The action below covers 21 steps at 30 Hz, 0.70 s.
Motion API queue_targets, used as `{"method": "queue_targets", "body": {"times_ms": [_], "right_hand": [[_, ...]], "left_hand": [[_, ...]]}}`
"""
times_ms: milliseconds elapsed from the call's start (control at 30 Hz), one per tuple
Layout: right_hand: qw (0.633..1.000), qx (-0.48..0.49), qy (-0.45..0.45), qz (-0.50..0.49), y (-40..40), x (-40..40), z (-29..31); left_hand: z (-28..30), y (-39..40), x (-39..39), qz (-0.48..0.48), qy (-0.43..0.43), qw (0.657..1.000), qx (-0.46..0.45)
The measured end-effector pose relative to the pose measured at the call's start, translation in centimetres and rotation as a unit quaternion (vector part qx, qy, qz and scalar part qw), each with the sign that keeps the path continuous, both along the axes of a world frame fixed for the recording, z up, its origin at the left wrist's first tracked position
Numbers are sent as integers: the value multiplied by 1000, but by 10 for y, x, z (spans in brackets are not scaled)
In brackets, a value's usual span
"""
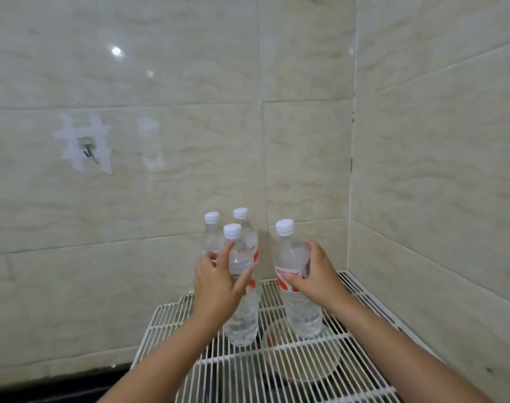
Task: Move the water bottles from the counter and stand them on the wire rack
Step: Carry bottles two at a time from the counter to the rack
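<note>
Hands (265,279) on 2 clear white-capped bottles (299,282), upright, wire rack (306,370).

Bottle label (290,275) print seemingly illegible

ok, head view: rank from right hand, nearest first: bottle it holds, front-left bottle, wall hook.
1. Right bottle, in the right hand grip, on the wire rack.
2. Front-left bottle, at the left hand.
3. Wall hook, far left on the tiles.
</note>
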State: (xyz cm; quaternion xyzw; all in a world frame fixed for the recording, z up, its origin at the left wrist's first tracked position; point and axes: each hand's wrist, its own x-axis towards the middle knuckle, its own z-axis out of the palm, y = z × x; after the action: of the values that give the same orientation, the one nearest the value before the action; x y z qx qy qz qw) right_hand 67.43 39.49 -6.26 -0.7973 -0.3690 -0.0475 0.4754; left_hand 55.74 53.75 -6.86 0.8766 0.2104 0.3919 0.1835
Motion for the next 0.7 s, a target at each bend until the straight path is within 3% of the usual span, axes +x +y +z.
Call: {"method": "queue_targets", "body": {"times_ms": [100,300,400,467,567,700], "right_hand": [[999,-29,1,-17,-1,-1,13],[994,-5,-6,-105,13,-5,52],[970,-130,-114,-170,14,-4,69],[938,-219,-173,-206,14,-5,77],[910,-284,-186,-239,17,-7,85],[917,-304,-163,-201,21,-8,92]], "left_hand": [[31,8,-8,-33,-36,999,-8],[73,26,-2,-126,118,985,1],[79,28,0,-143,131,981,-6],[81,28,2,-135,132,982,-9],[84,22,6,-68,121,990,6],[85,17,10,-24,99,995,7]]}}
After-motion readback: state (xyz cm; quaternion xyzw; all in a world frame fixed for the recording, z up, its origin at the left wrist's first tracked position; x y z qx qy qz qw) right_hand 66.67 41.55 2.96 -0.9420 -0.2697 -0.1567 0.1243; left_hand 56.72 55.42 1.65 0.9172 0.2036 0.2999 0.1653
